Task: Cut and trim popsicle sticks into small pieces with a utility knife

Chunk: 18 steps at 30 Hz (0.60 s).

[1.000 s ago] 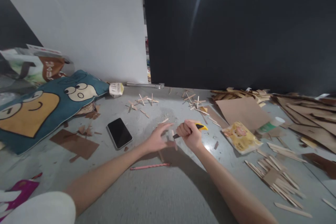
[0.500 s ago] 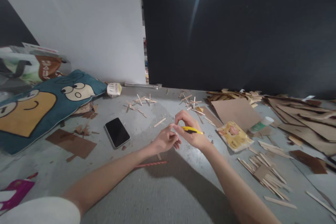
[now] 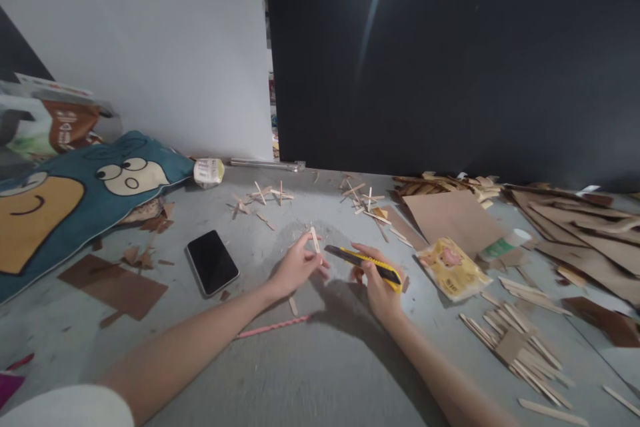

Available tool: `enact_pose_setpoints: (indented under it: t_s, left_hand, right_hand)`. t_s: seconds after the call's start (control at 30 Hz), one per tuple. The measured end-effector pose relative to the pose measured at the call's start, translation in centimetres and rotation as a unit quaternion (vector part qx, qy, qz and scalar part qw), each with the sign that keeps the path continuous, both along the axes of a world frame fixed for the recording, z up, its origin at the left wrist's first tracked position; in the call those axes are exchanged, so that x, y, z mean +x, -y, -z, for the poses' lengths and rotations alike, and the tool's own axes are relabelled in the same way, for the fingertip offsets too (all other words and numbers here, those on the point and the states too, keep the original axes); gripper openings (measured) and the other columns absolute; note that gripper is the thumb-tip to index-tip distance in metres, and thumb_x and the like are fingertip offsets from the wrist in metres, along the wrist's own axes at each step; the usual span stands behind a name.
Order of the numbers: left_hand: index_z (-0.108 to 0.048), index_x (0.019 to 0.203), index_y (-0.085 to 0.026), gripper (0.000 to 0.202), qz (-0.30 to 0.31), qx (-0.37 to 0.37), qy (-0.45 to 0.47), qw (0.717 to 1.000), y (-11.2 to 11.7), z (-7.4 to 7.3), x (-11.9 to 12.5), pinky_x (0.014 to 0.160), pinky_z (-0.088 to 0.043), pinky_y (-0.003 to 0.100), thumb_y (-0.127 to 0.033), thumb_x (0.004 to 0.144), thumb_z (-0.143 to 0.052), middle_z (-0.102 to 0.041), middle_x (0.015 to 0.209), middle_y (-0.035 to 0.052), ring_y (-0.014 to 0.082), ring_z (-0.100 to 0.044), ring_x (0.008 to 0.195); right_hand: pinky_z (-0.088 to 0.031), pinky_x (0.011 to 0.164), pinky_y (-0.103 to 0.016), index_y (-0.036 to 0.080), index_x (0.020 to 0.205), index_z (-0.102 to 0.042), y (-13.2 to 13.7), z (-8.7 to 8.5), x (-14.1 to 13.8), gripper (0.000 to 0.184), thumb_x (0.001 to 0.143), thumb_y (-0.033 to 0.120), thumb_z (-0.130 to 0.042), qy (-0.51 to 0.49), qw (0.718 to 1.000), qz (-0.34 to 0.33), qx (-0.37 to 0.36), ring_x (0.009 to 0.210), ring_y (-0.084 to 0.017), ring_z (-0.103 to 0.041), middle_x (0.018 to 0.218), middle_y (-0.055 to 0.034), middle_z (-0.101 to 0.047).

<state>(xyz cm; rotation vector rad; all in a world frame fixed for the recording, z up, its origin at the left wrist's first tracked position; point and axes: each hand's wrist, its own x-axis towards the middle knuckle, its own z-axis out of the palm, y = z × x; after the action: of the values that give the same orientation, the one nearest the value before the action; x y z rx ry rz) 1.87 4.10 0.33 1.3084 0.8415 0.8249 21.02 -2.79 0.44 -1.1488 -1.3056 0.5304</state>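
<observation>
Between the thumb and fingers of my left hand (image 3: 295,267) is a short wooden craft stick (image 3: 315,239), tilted nearly upright above the table. My right hand (image 3: 377,283) is closed around a yellow and black utility knife (image 3: 370,263), its dark blade end pointing left at the stick with a small gap between. Below my left wrist lies another piece of wooden stick (image 3: 293,306), and nearer to me a pink twisted rod (image 3: 275,327).
A phone (image 3: 213,263) lies left of my hands. Small crossed-stick pieces (image 3: 260,193) stand toward the back. On the right are a yellow packet (image 3: 453,270), a glue stick (image 3: 505,245), loose craft sticks (image 3: 520,347) and cardboard sheets (image 3: 450,217). A blue cushion (image 3: 95,193) sits left.
My hands have moved apart. The knife has swung so its blade end points left, and the stick in my left hand has come into sight. The view has shifted slightly right.
</observation>
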Motion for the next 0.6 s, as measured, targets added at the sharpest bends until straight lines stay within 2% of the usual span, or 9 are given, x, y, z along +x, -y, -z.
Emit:
enact_pose_setpoints:
  t_s: [0.1,0.2,0.3,0.37,0.6]
  left_hand:
    - [-0.045,0.125,-0.022,0.058,0.004,-0.001,-0.009,1.000,0.4,0.2,0.2,0.058,-0.060,0.029,-0.049,0.085,-0.076,-0.076,0.076,0.0000,0.0199,-0.075,0.056]
    - [-0.044,0.127,-0.022,0.058,0.006,-0.001,-0.014,1.000,0.6,0.4,0.3,0.057,-0.060,0.029,-0.048,0.086,-0.075,-0.076,0.076,-0.0001,0.0196,-0.074,0.055]
    - [-0.043,0.128,-0.022,0.056,0.013,-0.004,-0.009,1.000,0.8,0.5,0.4,0.059,-0.061,0.029,-0.045,0.087,-0.074,-0.076,0.078,0.0003,0.0197,-0.076,0.059]
    - [-0.044,0.128,-0.022,0.053,0.011,-0.006,-0.003,1.000,0.9,0.3,0.5,0.058,-0.060,0.027,-0.042,0.088,-0.073,-0.076,0.078,0.0000,0.0188,-0.075,0.058]
    - [-0.043,0.129,-0.022,0.057,0.021,-0.011,0.009,1.000,1.1,-0.2,0.7,0.059,-0.061,0.028,-0.043,0.087,-0.075,-0.075,0.079,0.0006,0.0181,-0.074,0.058]
  right_hand:
    - [-0.054,0.042,-0.029,0.022,0.124,-0.077,-0.1,1.5,0.1,0.049,0.103,0.059,-0.053,-0.081,0.995,-0.055,-0.024,0.048,-0.018,-0.068,0.075,-0.0038,-0.076]
    - [-0.058,0.045,-0.028,0.023,0.117,-0.078,0.4,1.7,0.4,0.043,0.101,0.059,-0.061,-0.037,0.997,-0.073,0.011,0.049,-0.018,-0.071,0.076,-0.0037,-0.078]
    - [-0.061,0.050,-0.025,0.025,0.113,-0.076,1.0,1.3,0.3,0.023,0.101,0.044,-0.069,0.033,0.996,-0.072,0.038,0.050,-0.016,-0.072,0.072,-0.0009,-0.078]
    - [-0.060,0.050,-0.022,0.026,0.113,-0.074,1.3,1.1,0.0,0.016,0.103,0.035,-0.066,0.058,0.995,-0.066,0.045,0.048,-0.014,-0.072,0.069,0.0012,-0.077]
    - [-0.058,0.048,-0.019,0.024,0.112,-0.073,1.4,1.1,-0.2,0.014,0.104,0.029,-0.063,0.079,0.993,-0.076,0.041,0.048,-0.013,-0.071,0.067,0.0014,-0.076]
